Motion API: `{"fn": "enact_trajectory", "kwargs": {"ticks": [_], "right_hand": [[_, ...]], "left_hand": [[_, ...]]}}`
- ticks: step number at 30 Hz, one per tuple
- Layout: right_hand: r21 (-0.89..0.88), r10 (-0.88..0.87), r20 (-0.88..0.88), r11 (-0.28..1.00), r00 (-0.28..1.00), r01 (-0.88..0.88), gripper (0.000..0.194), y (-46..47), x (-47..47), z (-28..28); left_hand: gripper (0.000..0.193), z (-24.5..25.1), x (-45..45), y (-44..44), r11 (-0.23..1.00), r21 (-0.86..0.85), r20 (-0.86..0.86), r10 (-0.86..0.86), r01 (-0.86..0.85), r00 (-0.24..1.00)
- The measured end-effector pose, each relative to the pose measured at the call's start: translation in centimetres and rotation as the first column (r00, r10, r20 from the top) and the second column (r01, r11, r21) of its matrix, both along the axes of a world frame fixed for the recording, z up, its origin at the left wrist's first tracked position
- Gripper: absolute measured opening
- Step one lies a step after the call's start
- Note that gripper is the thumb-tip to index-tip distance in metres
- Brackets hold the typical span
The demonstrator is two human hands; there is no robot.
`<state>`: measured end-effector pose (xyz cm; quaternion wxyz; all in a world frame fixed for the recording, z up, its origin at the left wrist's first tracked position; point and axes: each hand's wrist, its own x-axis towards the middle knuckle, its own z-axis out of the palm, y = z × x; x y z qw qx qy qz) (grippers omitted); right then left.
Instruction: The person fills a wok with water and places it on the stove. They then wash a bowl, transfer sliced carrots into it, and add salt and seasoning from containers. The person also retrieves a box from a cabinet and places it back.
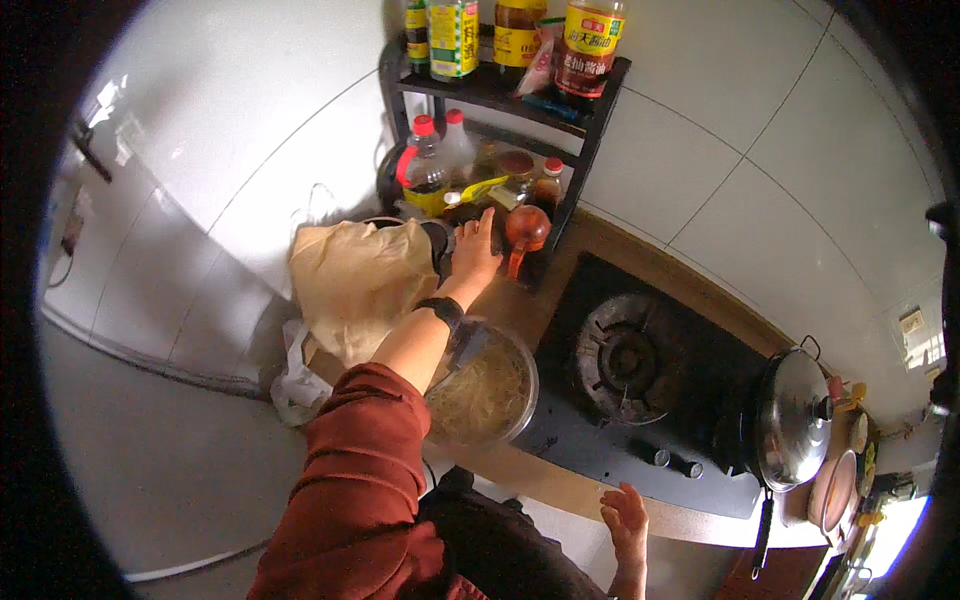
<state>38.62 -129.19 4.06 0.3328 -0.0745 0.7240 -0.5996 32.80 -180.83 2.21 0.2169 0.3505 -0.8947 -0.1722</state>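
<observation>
My left hand, below a rolled red sleeve and a black wristband, reaches into the lower level of a black shelf rack. Its fingers are stretched out over dark items there, and whether they grip anything is hidden. Just right of the fingers is a jar with an orange lid and handle. An oil bottle with a red cap stands behind. Under my left forearm sits a clear bowl of pale, thin noodle-like strands. Beside the counter's front edge, my right hand hangs with loosely bent fingers, holding nothing visible.
A black gas hob with a round burner lies right of the bowl. Farther right stands a lidded pan, its handle past the counter edge. A beige cloth covers something at left. Sauce bottles fill the top shelf.
</observation>
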Motion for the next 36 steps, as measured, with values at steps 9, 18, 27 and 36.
{"fn": "enact_trajectory", "kwargs": {"ticks": [9, 18, 27, 36], "right_hand": [[0.010, -0.137, 0.015, 0.991, 0.990, 0.137, 0.048, -2.8, 1.2, -0.6], [0.128, -0.042, -0.099, 0.990, 0.994, 0.055, 0.040, -5.4, -0.2, -1.0], [0.162, -0.078, -0.095, 0.982, 0.992, 0.092, 0.037, -5.0, 1.5, -0.5], [0.212, 0.190, -0.153, 0.965, 0.970, -0.155, 0.040, -6.9, 0.5, 4.5]], "left_hand": [[0.079, 1.2, 1.0, -0.3, 0.995, -0.042, -0.109, -0.090, 0.086, 0.990], [0.039, 4.6, 0.9, -8.0, 0.944, -0.329, 0.046, 0.042, -0.025, 0.998], [0.016, 7.9, 2.5, -10.9, 0.988, -0.153, -0.039, -0.012, 0.006, 0.999], [0.026, 20.9, 11.7, -0.5, 0.940, -0.210, -0.428, -0.334, 0.267, 0.840]]}}
